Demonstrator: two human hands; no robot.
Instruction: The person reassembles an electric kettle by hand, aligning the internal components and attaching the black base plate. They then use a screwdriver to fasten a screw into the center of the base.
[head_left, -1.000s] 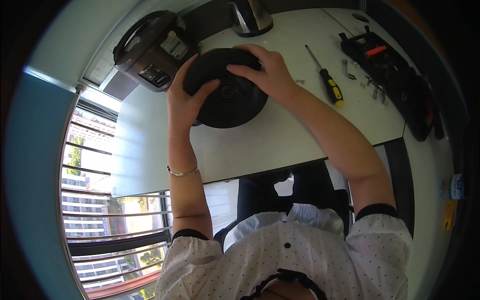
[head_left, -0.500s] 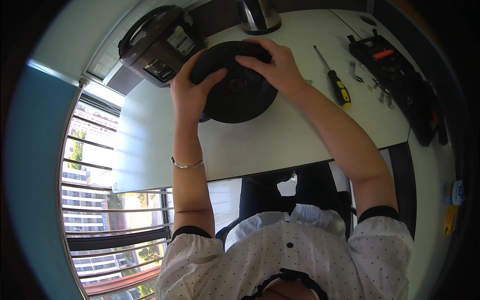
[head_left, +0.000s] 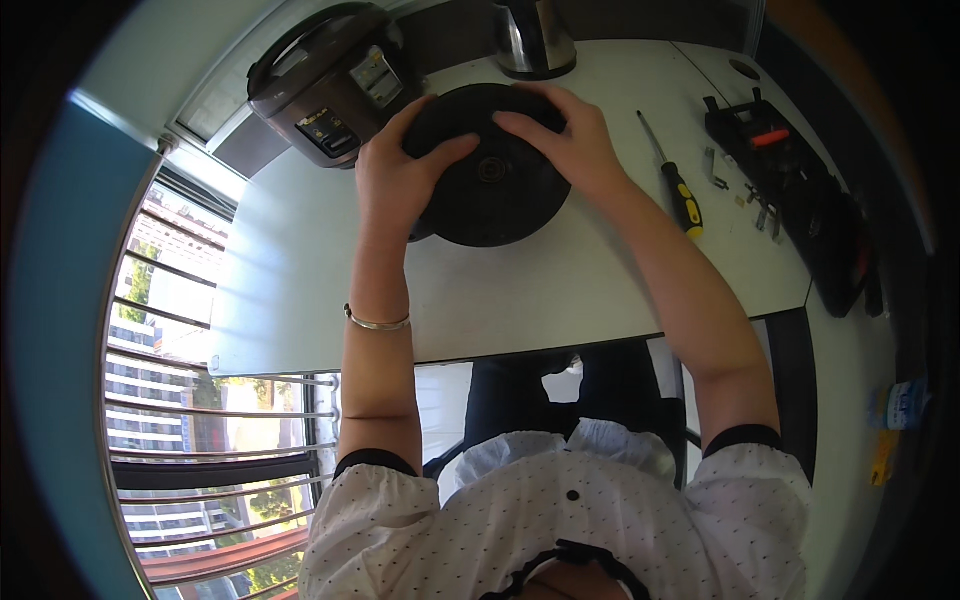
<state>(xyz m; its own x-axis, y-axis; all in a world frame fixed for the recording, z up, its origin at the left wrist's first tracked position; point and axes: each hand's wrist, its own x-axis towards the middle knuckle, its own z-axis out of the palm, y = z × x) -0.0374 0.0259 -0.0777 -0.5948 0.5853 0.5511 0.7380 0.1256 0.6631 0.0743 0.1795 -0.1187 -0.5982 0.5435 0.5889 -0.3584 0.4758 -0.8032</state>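
A round black appliance base (head_left: 495,190) lies on the white table (head_left: 560,290), its underside facing up with a small hub at the middle. My left hand (head_left: 395,175) grips its left rim, thumb laid across the top. My right hand (head_left: 565,140) holds the upper right rim, fingers spread over the edge. Both hands are on the same disc.
A dark rice cooker (head_left: 330,80) stands at the back left, touching distance from the disc. A metal kettle (head_left: 535,35) is behind it. A yellow-handled screwdriver (head_left: 675,180) lies to the right, with a black tool case (head_left: 800,190) and loose screws beyond. A window with railings is at the left.
The view has shifted slightly. My hands have slid along the disc's rim, the right one further over the top edge; the disc stays on the table.
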